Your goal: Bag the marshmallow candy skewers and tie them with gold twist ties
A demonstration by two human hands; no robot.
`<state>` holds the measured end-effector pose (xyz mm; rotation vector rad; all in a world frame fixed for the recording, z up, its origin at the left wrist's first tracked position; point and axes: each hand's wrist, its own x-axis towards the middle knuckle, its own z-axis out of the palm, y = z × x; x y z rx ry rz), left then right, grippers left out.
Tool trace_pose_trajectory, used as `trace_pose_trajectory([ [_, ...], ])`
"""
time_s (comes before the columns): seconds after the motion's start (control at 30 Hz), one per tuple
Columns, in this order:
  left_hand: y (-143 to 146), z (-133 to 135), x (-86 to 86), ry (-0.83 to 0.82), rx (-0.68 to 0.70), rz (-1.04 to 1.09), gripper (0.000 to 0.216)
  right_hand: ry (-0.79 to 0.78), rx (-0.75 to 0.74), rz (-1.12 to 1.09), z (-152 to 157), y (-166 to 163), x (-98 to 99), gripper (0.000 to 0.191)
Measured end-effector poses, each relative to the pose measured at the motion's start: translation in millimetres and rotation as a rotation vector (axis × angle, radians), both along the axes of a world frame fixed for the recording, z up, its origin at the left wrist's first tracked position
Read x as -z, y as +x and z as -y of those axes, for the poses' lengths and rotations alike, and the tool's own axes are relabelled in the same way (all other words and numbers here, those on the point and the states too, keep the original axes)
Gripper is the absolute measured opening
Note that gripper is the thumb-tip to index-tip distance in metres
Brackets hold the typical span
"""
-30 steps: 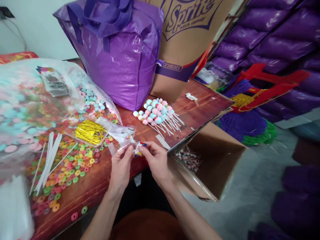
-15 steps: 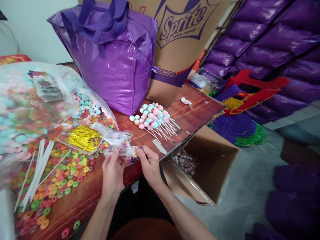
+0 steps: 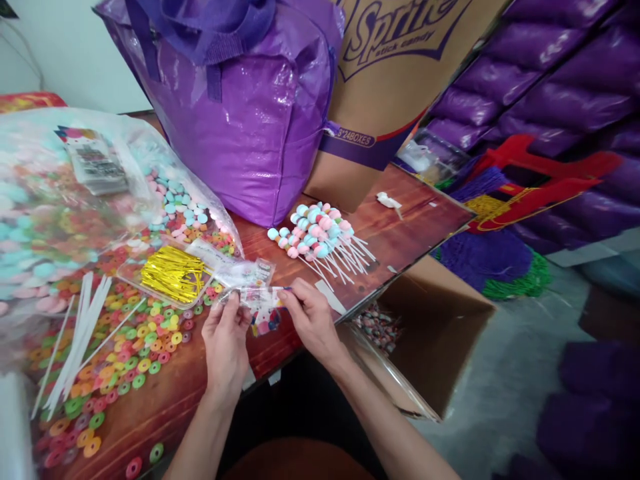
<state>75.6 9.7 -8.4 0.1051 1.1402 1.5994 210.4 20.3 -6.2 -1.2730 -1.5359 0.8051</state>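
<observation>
My left hand point(image 3: 226, 340) and my right hand point(image 3: 311, 319) both pinch a small clear plastic packet point(image 3: 260, 307) with a colourful print, held over the front edge of the wooden table point(image 3: 390, 227). The fingers of each hand are closed on its ends. Just beyond my hands lie more clear packets point(image 3: 240, 272) and a clear tray of gold twist ties point(image 3: 171, 272). A pile of pastel candy sticks point(image 3: 317, 237) lies to the right of them.
Loose coloured ring candies point(image 3: 130, 347) and white sticks point(image 3: 80, 333) cover the table's left. A big clear bag of candies point(image 3: 60, 207), a purple bag point(image 3: 240, 113) and a cardboard box point(image 3: 400, 73) stand behind. An open carton point(image 3: 435, 333) sits on the floor.
The packet has been drawn out between my hands and now hangs lower with its printed part down. The view has shifted slightly.
</observation>
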Motion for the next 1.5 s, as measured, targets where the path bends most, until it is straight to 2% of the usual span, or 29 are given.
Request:
trace_pose_trajectory([
  [0.3,5,0,3.7,0.076,-0.068,-0.001,0.038,-0.222,0.101,-0.327,1,-4,9.9,0.024],
  [0.43,4,0,5.5,0.019,-0.017,0.011,0.034,-0.235,0.110,-0.300,0,0,6.6,0.028],
  [0.6,3,-6,-1.1,0.042,-0.055,0.049,0.031,0.015,0.098,0.034,-9,12,-10.9,0.038],
  [0.73,1,-8,-3.6,-0.004,-0.085,0.109,0.029,0.247,0.340,0.477,-40,39,-32.6,0.027],
  [0.83,-3,-7,-0.9,-0.038,-0.052,0.174,0.021,0.217,0.494,0.867,-71,63,-42.4,0.015],
  [0.97,-6,-5,0.5,-0.097,-0.028,0.251,0.016,0.047,0.449,1.084,-95,80,-37.5,0.018],
  [1.03,-7,-5,-1.0,-0.113,-0.024,0.269,0.015,0.038,0.464,1.058,-94,83,-31.0,0.022],
  [1.1,-8,-5,-3.1,-0.111,-0.022,0.270,0.012,0.101,0.523,0.935,-84,83,-25.7,0.023],
  [1.17,-10,-5,-5.3,-0.114,-0.024,0.267,0.011,0.188,0.538,0.704,-66,83,-23.2,0.022],
  [1.23,-13,-6,-6.9,-0.130,-0.031,0.269,0.012,0.244,0.482,0.415,-41,81,-23.4,0.018],
  [1.3,-15,-7,-8.0,-0.147,-0.033,0.272,0.014,0.229,0.403,0.179,-12,77,-24.5,0.013],
  [1.37,-17,-8,-8.6,-0.165,-0.028,0.277,0.019,0.211,0.331,0.083,16,72,-24.8,0.010],
  [1.5,-18,-8,-10.2,-0.179,-0.015,0.290,0.025,0.217,0.225,0.078,56,66,-20.8,0.012],
])
